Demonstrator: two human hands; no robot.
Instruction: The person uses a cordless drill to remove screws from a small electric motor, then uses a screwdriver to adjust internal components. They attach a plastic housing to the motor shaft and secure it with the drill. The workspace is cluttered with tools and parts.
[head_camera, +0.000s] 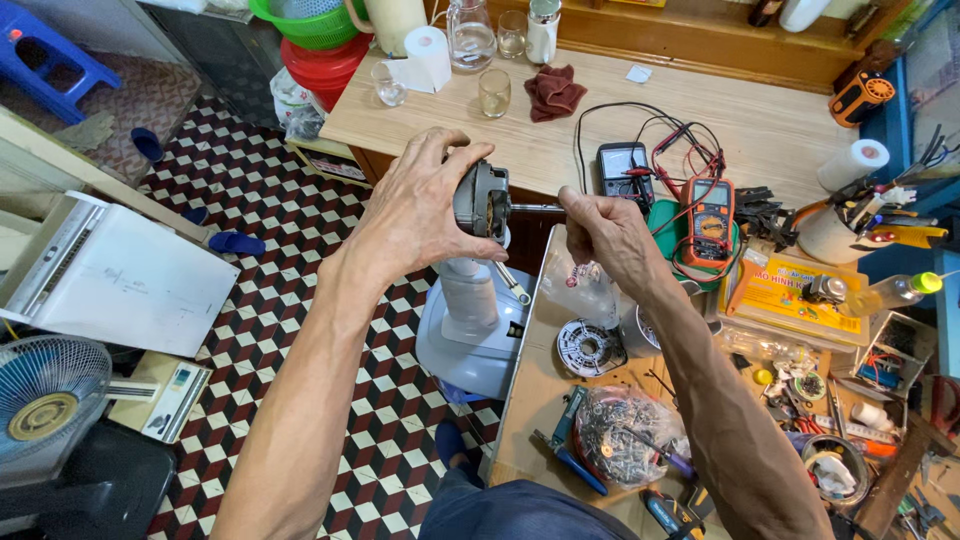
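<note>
Both forearms reached up from the bottom edge. Left hand (420, 215) was clasped over the fan motor (482, 198), fingers wrapped across its top, holding it above the grey fan base (470, 340) on the checkered floor. Right hand (605, 232) was clenched around the tip of the motor shaft (535, 208), just beside the motor. Workbench (530, 400) below carried a bag of screws (625, 435), blue pliers (565, 440) and an orange multimeter (708, 215).
</note>
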